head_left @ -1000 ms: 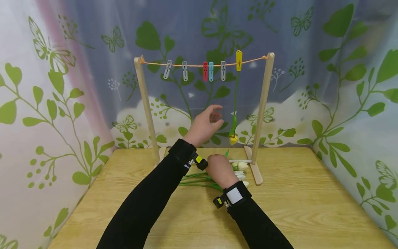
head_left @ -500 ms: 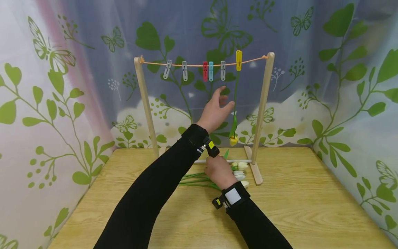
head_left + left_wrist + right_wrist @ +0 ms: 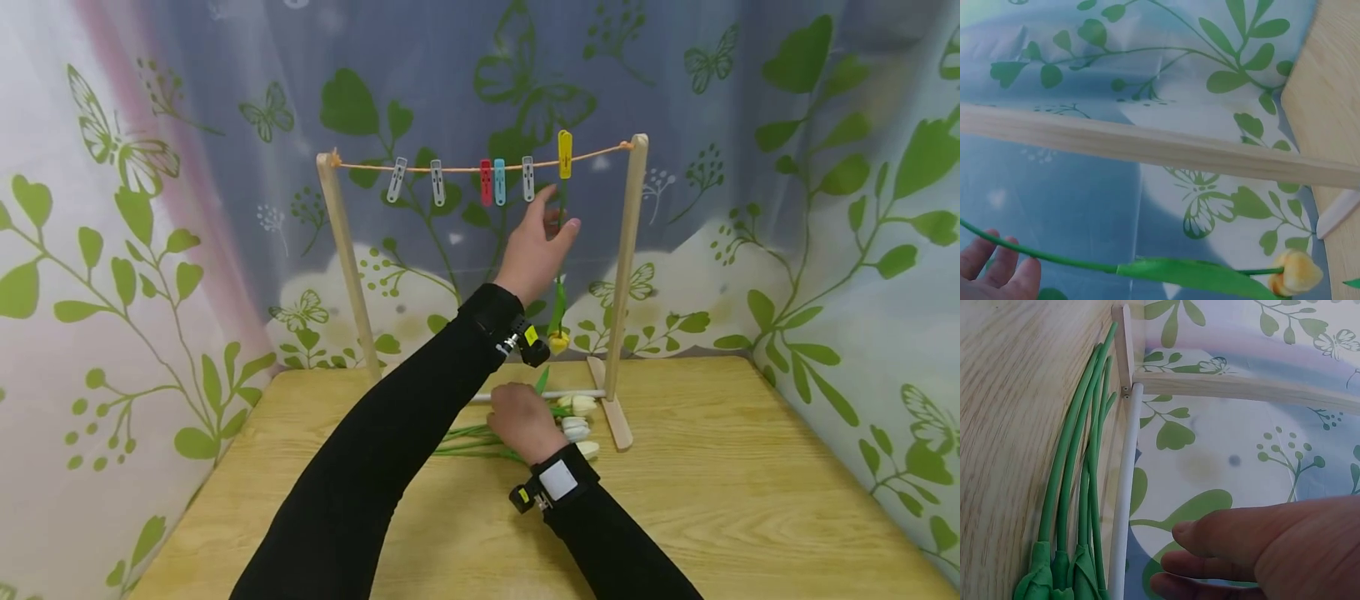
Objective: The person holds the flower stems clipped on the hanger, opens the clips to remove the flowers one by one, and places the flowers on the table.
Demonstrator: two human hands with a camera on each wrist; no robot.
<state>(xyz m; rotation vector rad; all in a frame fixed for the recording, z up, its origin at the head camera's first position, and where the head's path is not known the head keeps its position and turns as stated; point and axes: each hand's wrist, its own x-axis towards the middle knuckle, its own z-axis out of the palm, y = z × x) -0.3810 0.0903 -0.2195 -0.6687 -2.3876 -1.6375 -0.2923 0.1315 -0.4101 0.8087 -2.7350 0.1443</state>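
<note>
A yellow tulip [image 3: 558,342] hangs upside down from a yellow clothespin [image 3: 565,154] on the orange line. My left hand [image 3: 534,250] is raised beside its green stem, thumb and fingers spread apart; in the left wrist view the stem [image 3: 1072,263] passes close by the fingertips [image 3: 1029,272]. Just above those fingers hangs a grey clothespin [image 3: 528,178]. Low over the table, my right hand [image 3: 522,421] hovers above several white tulips [image 3: 576,429]. Its fingers [image 3: 1210,534] are loosely bent and hold nothing, with the green stems [image 3: 1063,481] lying off to one side.
The line [image 3: 457,169] is tied between two wooden posts [image 3: 628,267], joined low down by a white bar [image 3: 1124,500]. A red clothespin [image 3: 486,183], a blue one [image 3: 500,182] and two more grey ones hang along it. Leaf-printed curtains surround the wooden table [image 3: 712,467].
My left hand has risen and moved right, up to the hanging tulip's stem. My right hand has stayed nearly in place over the white tulips. The head view has shifted slightly.
</note>
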